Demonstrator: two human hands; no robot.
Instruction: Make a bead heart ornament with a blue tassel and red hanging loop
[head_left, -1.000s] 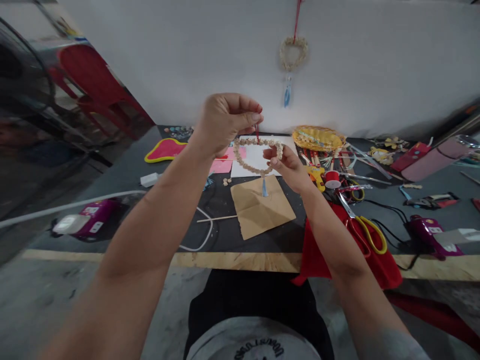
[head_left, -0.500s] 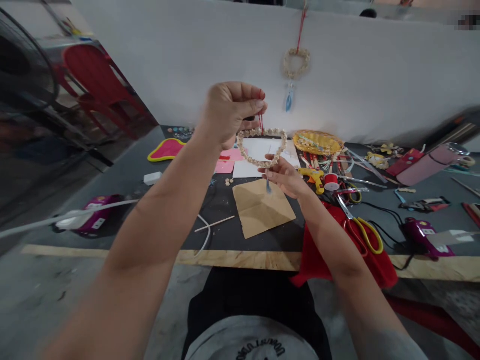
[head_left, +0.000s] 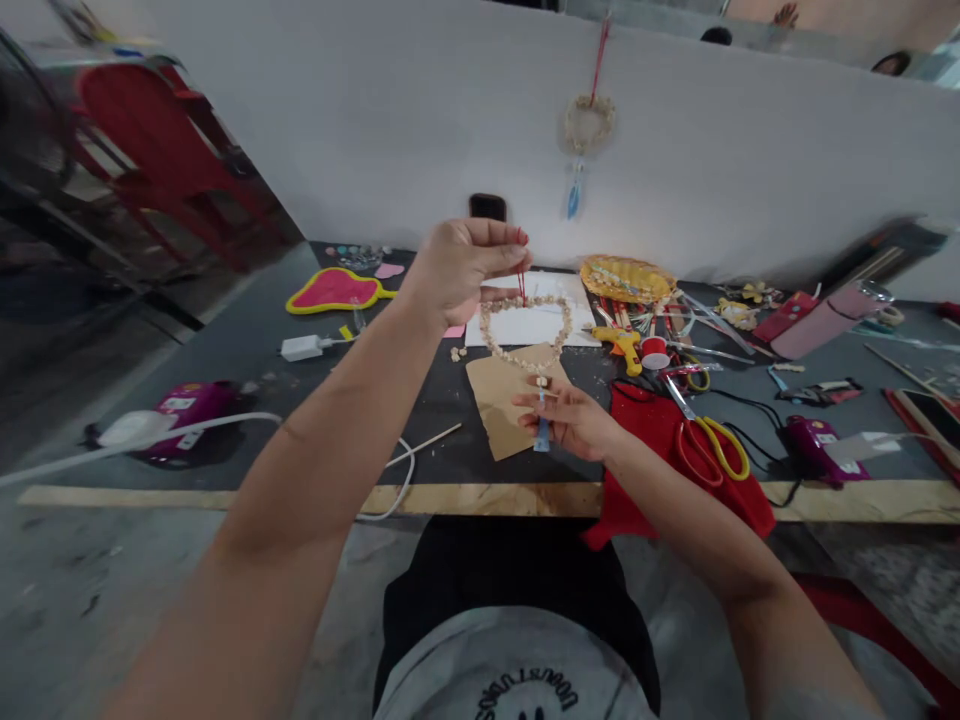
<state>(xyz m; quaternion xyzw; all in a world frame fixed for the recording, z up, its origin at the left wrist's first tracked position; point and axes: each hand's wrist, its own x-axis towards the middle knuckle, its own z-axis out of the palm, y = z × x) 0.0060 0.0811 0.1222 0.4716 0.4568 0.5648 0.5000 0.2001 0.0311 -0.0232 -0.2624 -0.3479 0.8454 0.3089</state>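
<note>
My left hand (head_left: 480, 265) is raised over the table, finger and thumb pinching a red cord (head_left: 522, 285). From that cord hangs a heart-like ring of pale beads (head_left: 564, 325). A blue tassel (head_left: 541, 437) dangles under the ring, below a small pale bead. My right hand (head_left: 566, 415) is at the tassel, its fingers closed around the upper part. Beneath the ring lies a brown sheet of paper (head_left: 495, 405), with white paper (head_left: 574, 300) behind it.
A similar bead ornament (head_left: 590, 122) hangs on the wall. To the right are a yellow basket (head_left: 630, 280), a yellow glue gun (head_left: 621, 345), red thread spool (head_left: 655, 353), scissors (head_left: 724, 447) on red cloth (head_left: 637, 430), and a pink bottle (head_left: 829, 318). A pink mirror-shaped piece (head_left: 334, 291) lies left.
My left hand has lowered with the ornament. My right hand has moved down and its fingers have closed around the tassel. The view has shifted slightly.
</note>
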